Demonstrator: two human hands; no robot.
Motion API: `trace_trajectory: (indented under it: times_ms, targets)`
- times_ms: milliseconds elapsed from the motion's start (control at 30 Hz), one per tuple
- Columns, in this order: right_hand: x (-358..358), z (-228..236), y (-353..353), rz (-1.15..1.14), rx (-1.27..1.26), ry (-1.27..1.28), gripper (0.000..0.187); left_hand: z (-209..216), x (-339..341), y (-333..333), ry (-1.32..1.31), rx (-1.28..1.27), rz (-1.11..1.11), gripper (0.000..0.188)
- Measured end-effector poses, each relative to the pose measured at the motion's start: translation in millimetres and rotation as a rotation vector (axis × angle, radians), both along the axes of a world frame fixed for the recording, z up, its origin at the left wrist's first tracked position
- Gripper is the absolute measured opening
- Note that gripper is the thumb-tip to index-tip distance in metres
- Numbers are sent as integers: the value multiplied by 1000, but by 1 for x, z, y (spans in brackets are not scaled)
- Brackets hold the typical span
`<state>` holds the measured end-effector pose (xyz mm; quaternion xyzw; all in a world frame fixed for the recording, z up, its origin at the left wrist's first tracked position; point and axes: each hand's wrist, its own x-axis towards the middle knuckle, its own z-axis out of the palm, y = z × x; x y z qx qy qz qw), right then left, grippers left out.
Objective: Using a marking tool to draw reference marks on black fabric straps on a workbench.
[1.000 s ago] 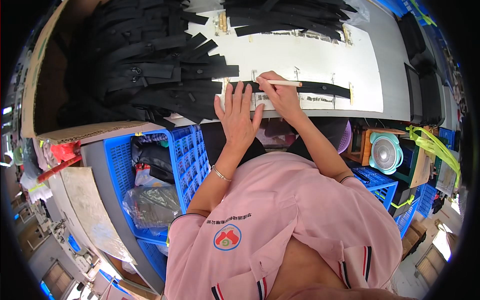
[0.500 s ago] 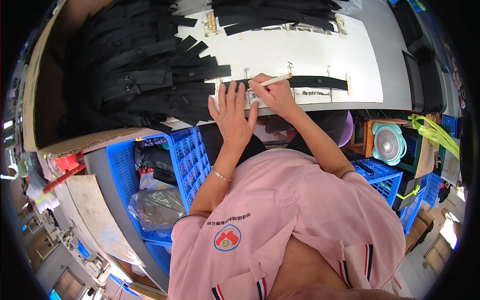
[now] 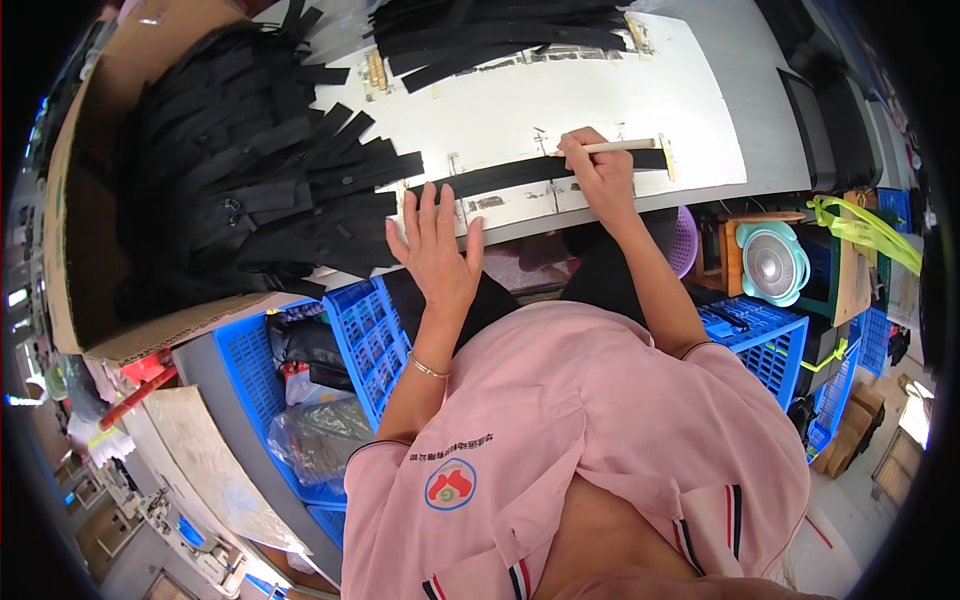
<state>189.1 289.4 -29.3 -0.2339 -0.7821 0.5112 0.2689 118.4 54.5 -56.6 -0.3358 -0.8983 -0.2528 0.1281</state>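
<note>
Now pressing the left hand (image 3: pixel 436 252) flat at the near edge of the white board (image 3: pixel 610 95), fingers spread wide open, gripping nothing, fingertips just touching the left end of the long black strap (image 3: pixel 520 172). Pinching a thin pale stick (image 3: pixel 622 146) in the closed right hand (image 3: pixel 600 178), tip pointing right, lying over the same strap. Sliding that right hand along the strap, away from the left hand: sitting right next to it a moment ago, now sitting well apart from it and near the little yellow clip (image 3: pixel 666 157) at the right end. Keeping the left hand in almost the same spot as before, holding the strap down and still. Stretching the strap out straight across the board, from the left fingertips to the clip. Probably getting close to the end of the stick work on this one strap, with very little strap left past the stick. Leaving the big messy pile of black straps (image 3: pixel 250 200) untouched on the left, beside the brown cardboard box (image 3: pixel 75 250), and more black straps (image 3: pixel 500 35) at the far edge of the board. Sitting above blue crates (image 3: pixel 372 335) and a small round fan (image 3: pixel 772 262) under the bench, wearing a pink shirt (image 3: pixel 600 440).
</note>
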Motion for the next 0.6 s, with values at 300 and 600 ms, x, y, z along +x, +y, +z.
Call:
trace_trajectory:
  times_ms: [300, 600]
  targets:
    - [0, -15, 6, 56, 95, -46, 20, 2, 1, -1, -44, 0, -16, 52]
    - [0, -18, 6, 51, 262, -106, 17, 26, 5, 47, -121, 314, -191, 36]
